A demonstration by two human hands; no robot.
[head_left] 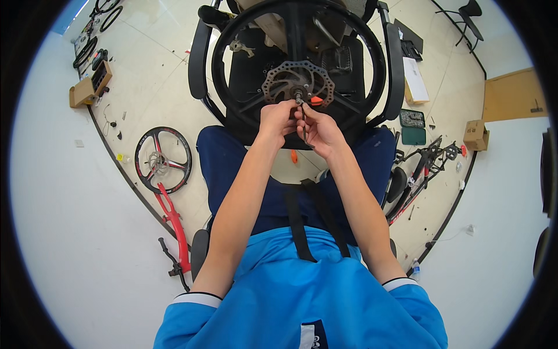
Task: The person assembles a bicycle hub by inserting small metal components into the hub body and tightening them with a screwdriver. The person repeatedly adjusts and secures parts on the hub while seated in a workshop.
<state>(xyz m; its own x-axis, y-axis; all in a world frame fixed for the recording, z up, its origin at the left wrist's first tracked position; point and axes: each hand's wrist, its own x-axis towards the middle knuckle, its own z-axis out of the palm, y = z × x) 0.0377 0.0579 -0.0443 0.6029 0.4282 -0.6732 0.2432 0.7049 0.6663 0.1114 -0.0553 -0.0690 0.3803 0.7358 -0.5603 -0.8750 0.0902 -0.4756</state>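
- The wheel (295, 35) is positioned over the seat of the office chair (247, 71), directly before the person, between the armrests.
- The brake disc (278, 81) is mounted on the wheel's upper face; the axle (299, 96) is set at its centre.
- The left hand (276, 123) and right hand (321, 132) are placed side by side at the axle; a tool (304, 131) is held in the right fingers.
- Left, on the floor (163, 64): a frame part (173, 218) is laid between a second wheel (158, 164) and a handlebar (168, 256).
- Farther left: an open box (81, 96) is set by the wall.
- Right: an open case (414, 135) is located ahead of a bicycle frame (427, 168); a carton (476, 136) is placed right of both.
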